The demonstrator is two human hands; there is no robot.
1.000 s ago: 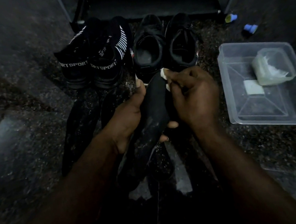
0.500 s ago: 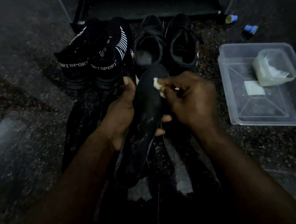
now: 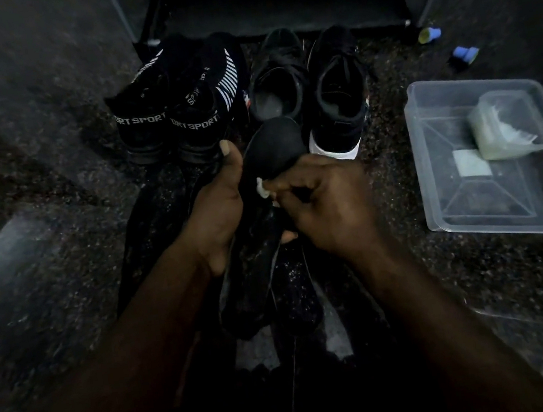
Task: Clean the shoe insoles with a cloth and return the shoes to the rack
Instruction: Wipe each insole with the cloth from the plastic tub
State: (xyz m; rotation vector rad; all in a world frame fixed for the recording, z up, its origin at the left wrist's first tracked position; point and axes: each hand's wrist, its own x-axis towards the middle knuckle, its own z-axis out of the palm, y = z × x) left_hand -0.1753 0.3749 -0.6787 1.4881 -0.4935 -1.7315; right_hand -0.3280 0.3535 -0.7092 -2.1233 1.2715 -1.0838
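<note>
One view only: your head camera, facing forward and steeply down at floor [image 3: 34, 174]. Wide lens, edges bowed (rack legs splay outward near top). Your forearms enter from bottom edge. Left hand [image 3: 218, 209] gripping insole [image 3: 273, 150] and right hand [image 3: 328, 205] pinching cloth [image 3: 262, 188] sit just above frame centre, nearest lens. Shoes [image 3: 183, 120] lie beyond hands, upper middle. Rack [image 3: 279, 14] farthest, cut by top edge. Tray [image 3: 494, 231] at right, near corner clipped by frame edge. Scene dim, far detail soft.

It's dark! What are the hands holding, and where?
Left hand grips the black shoe insole at its middle; right hand pinches a white cloth against it.
</note>
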